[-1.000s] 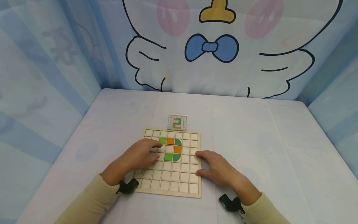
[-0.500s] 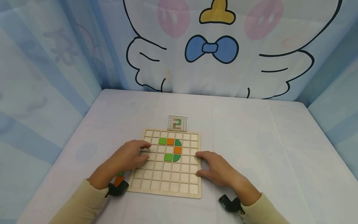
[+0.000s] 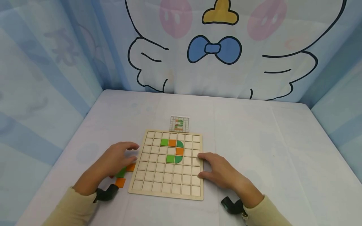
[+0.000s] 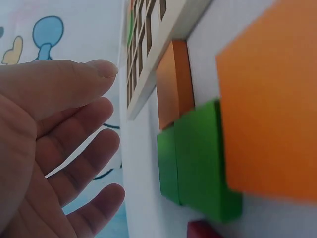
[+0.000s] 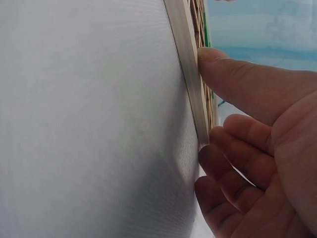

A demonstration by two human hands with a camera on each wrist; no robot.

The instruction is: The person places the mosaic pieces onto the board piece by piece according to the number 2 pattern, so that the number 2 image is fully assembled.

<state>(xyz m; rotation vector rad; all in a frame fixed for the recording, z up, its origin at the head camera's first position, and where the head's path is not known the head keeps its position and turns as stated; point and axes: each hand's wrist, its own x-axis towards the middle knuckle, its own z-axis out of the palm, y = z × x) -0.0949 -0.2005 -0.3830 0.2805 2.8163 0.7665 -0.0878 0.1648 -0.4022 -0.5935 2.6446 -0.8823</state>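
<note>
In the head view, a wooden grid board [image 3: 164, 178] lies on the table. Light green squares [image 3: 164, 142], orange squares [image 3: 179, 151] and dark green rounded pieces [image 3: 179, 143] sit in some cells. My left hand [image 3: 113, 160] hovers left of the board, thumb and fingers apart, holding nothing. Below it lie loose orange blocks [image 3: 120, 182] and green blocks [image 3: 121, 172], partly hidden by the hand. The left wrist view also shows a bit of a red piece [image 4: 202, 230]. My right hand [image 3: 222, 171] rests its thumb and fingertips on the board's right edge.
A small card [image 3: 179, 124] with a gridded green and orange figure lies just beyond the board. White cloth [image 3: 254, 138] covers the table. A printed curtain [image 3: 215, 75] stands behind it, with more cloth at both sides.
My left hand has drawn back leftward from over the board to beside it, uncovering the board's left cells and the loose blocks. The right hand stays at the board's edge.
</note>
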